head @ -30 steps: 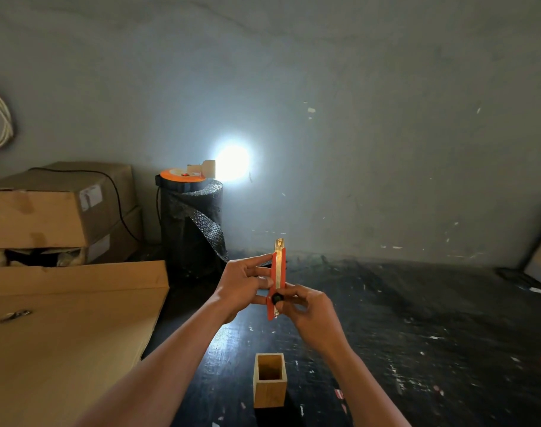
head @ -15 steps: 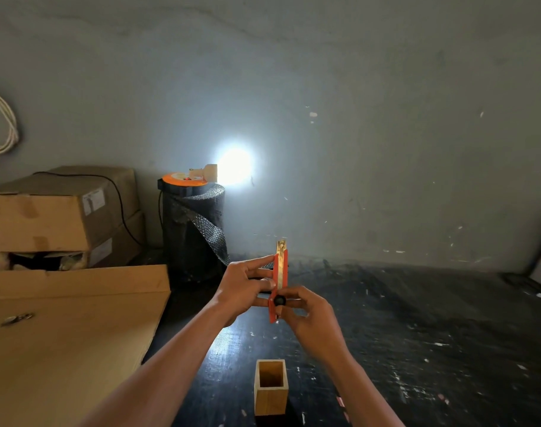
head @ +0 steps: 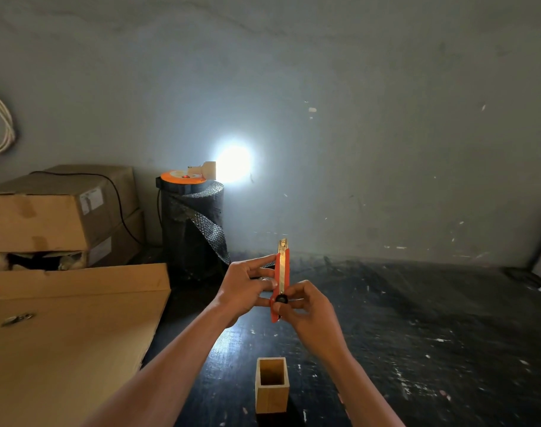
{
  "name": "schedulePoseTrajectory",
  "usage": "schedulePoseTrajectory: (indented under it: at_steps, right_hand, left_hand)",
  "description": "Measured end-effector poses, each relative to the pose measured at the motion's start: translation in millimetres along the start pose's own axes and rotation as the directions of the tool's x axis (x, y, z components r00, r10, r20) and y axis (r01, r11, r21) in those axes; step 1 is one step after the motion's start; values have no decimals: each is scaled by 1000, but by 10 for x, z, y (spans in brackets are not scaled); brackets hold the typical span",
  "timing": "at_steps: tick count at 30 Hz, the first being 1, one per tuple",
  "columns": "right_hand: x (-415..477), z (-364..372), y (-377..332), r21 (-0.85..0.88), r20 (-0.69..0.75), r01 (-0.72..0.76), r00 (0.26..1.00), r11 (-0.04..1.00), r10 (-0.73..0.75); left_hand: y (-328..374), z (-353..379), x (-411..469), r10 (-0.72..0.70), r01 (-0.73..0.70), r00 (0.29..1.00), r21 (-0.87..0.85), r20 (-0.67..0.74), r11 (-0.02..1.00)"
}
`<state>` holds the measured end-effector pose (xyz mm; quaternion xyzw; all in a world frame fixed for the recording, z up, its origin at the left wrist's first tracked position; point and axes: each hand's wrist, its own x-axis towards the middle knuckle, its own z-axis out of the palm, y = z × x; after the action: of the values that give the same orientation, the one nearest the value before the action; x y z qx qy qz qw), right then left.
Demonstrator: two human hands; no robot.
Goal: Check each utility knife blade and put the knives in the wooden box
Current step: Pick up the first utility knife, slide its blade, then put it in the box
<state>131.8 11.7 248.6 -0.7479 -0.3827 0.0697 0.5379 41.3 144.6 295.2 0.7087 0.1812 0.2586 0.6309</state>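
Observation:
An orange utility knife (head: 282, 272) stands upright in front of me, held in both hands above the dark table. Its blade tip pokes a short way out of the top. My left hand (head: 244, 288) pinches the knife's upper body from the left. My right hand (head: 309, 309) grips the lower end, thumb on the black slider knob. A small open wooden box (head: 271, 396) stands on the table below the hands, near the front edge; its inside looks empty.
A flat cardboard sheet (head: 62, 340) with a small metal piece on it covers the left. Stacked cardboard boxes (head: 56, 211) and a black bubble-wrap roll (head: 192, 226) with a bright lamp (head: 232, 163) on top stand at the back left. The dark table (head: 417, 318) extends right.
The blade tip has slid down a little into the handle. My hands and the knife stay in nearly the same place; the view has tilted slightly.

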Motion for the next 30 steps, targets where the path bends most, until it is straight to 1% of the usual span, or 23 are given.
schedulePoseTrajectory:
  at_steps: [4, 7, 12, 17, 23, 25, 27, 30]
  right_hand:
    - [-3, -3, 31, -30, 62, 25, 998, 999, -23]
    - [20, -17, 35, -29, 77, 17, 997, 999, -15]
    - [59, 1, 69, -2, 14, -2, 1000, 1000, 2]
    - [82, -2, 137, 4, -14, -11, 1000, 1000, 11]
    - [209, -4, 184, 105, -27, -42, 999, 994, 45]
    - [277, 5, 204, 129, 8, -64, 998, 990, 63]
    - [313, 25, 255, 123, 44, -73, 997, 990, 68]
    - [334, 93, 439, 104, 57, -109, 993, 989, 104]
  left_hand:
    - [-19, -8, 11, 19, -19, 1000, -7, -16, 1000]
    - [-19, -9, 10, 22, -22, 1000, -28, -16, 999]
    - [-39, 31, 22, 27, -27, 1000, -32, -13, 999]
    - [-120, 45, 45, 21, -22, 999, -40, -27, 999]
    - [-319, 77, 2, 11, -7, 1000, -115, 27, 993]
    - [-435, 92, 14, 15, -11, 999, -100, 41, 995]
    - [-578, 93, 45, 11, -10, 1000, -54, 25, 999]
    - [-887, 64, 109, -29, 35, 998, 115, -53, 993]
